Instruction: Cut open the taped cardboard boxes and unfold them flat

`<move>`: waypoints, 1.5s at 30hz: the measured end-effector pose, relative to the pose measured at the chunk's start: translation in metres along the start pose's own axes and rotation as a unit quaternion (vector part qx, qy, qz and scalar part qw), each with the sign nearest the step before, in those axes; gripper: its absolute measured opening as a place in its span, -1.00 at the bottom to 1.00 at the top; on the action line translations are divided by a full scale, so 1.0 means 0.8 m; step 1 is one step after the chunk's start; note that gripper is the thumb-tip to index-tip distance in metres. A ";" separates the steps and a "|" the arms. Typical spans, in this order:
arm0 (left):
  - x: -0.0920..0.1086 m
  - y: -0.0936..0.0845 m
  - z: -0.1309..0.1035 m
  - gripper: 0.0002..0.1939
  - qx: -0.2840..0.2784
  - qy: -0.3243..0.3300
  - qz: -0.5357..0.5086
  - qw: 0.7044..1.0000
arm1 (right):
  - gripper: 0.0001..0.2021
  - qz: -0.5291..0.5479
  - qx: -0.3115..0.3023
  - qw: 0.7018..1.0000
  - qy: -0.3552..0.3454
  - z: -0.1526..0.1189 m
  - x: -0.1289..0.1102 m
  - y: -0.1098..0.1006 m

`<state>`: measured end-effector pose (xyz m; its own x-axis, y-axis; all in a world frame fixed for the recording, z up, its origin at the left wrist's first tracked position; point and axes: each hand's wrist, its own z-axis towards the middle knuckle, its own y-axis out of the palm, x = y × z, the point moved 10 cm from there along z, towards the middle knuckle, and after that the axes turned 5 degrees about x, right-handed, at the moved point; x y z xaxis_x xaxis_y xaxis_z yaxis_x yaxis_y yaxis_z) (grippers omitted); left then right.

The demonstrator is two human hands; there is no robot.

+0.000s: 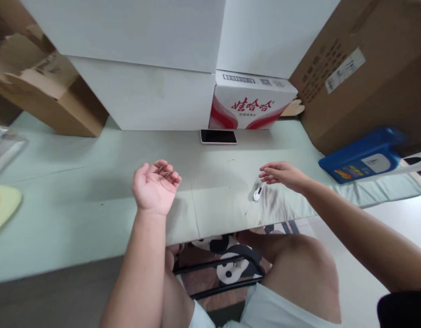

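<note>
So the left hand (157, 187) is palm up, fingers loosely curled with nothing in it. Right hand (278, 175) has its fingers loosely extended over the far end of a white digital thermometer (257, 192) on the pale green cloth (94, 200) — can't tell if they touch. Farther out, a smartphone (219, 136) lies by a red-and-white carton (249, 102) — blue jug (362, 155) off right.

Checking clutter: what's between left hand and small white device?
Between left hand and white device, head view shows only green cloth, a crease and a dark speck.
</note>
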<state>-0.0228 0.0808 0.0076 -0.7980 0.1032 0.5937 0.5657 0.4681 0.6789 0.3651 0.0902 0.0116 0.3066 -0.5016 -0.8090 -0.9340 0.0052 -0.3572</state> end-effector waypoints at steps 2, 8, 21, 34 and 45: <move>0.011 -0.009 -0.006 -0.71 0.003 0.004 -0.025 1.000 | -0.91 -0.018 -0.017 0.999 -0.019 -0.003 -0.019 0.029; 0.056 -0.043 -0.017 -0.73 0.014 0.021 -0.099 0.995 | -0.96 -0.097 -0.096 0.984 -0.113 -0.004 -0.094 0.174; 0.118 -0.104 -0.015 -0.71 0.063 0.045 -0.204 0.976 | -0.63 -0.281 -0.121 0.791 -0.530 -0.048 -0.377 0.568; 0.145 -0.148 -0.019 -0.77 0.092 0.095 -0.182 0.974 | -0.49 -0.241 -0.099 0.792 -0.552 -0.044 -0.375 0.605; 0.186 -0.180 -0.059 -0.84 0.256 0.356 -0.114 0.892 | -0.76 -0.151 -0.141 0.817 -0.538 -0.207 -0.206 0.286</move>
<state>-0.2128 -0.0128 0.0186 -0.4435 -0.5433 0.7128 0.0908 0.7640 0.6388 0.0705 0.0307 0.1409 0.3725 0.6095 -0.6998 -0.7449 -0.2535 -0.6172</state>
